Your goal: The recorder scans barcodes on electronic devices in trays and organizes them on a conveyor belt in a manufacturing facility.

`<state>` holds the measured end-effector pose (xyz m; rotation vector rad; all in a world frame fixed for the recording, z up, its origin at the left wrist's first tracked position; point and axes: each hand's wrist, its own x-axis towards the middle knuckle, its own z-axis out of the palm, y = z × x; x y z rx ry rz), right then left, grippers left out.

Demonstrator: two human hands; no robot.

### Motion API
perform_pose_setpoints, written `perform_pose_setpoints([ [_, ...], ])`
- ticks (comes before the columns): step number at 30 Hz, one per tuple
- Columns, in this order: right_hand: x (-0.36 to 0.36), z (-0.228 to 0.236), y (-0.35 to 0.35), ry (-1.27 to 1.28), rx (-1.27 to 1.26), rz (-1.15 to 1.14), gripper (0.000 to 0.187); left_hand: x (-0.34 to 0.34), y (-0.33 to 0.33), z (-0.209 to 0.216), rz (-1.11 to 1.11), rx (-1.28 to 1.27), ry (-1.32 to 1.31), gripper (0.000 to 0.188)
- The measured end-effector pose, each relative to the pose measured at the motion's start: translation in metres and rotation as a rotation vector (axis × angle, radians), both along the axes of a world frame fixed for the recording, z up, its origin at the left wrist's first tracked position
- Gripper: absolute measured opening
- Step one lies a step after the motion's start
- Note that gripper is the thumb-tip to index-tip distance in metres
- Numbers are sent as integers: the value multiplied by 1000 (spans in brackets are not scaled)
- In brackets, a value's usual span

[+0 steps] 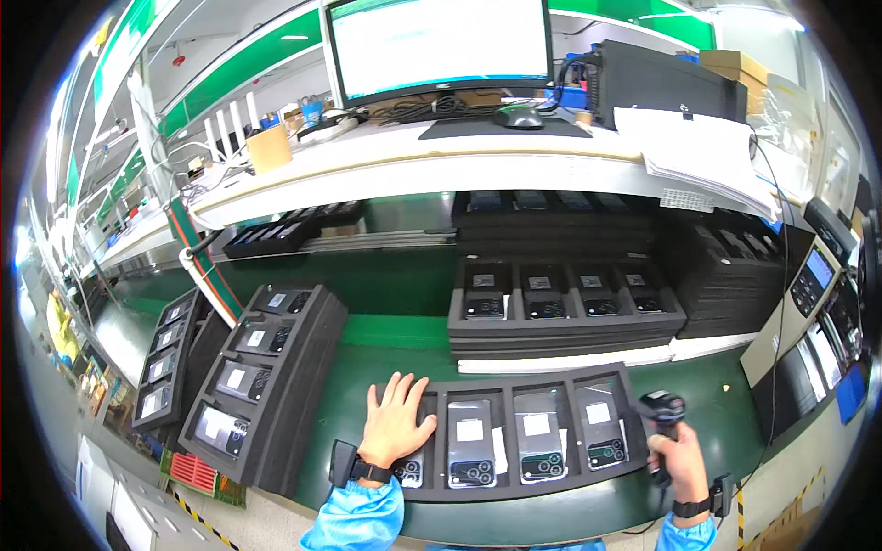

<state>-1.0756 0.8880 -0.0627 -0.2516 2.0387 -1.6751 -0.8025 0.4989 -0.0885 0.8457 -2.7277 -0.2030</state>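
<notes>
A black foam tray (pixel 551 489) lies on the green bench in front of me, with several smartphones side by side in its slots, camera ends towards me. Each uncovered smartphone (pixel 472 452) carries a white label on its back. My left hand (pixel 395 424) rests with fingers spread over the leftmost slot and hides most of the phone there. Beyond the tray's right end, my right hand (pixel 681 457) is wrapped round the handle of a black handheld barcode scanner (pixel 663 404). Its head is raised by the rightmost phone.
Stacked foam trays of phones (pixel 565 321) stand behind, with another stack (pixel 730 285) to their right. Tilted tray stacks (pixel 285 386) sit at the left. Above runs a white shelf (pixel 413 179) bearing a monitor (pixel 441 46), mouse and papers. A device with a small screen (pixel 813 271) stands right.
</notes>
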Motion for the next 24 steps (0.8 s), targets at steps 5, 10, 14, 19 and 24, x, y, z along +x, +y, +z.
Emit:
perform_pose_setpoints([
  [5,-63,-46,50,513,406,-293,13,-1,-1,6,-4,-22,-82,79],
  [10,-84,-54,51,606,435,-307,16,5,-11,13,-31,50,-56,83],
  [14,-82,-40,39,494,529,-213,30,6,-9,10,-30,-18,-8,85],
  [19,-79,-34,30,435,455,-224,22,5,-8,10,-4,61,107,92],
  [24,-79,-34,32,408,438,-201,18,10,-9,9,32,320,399,92],
])
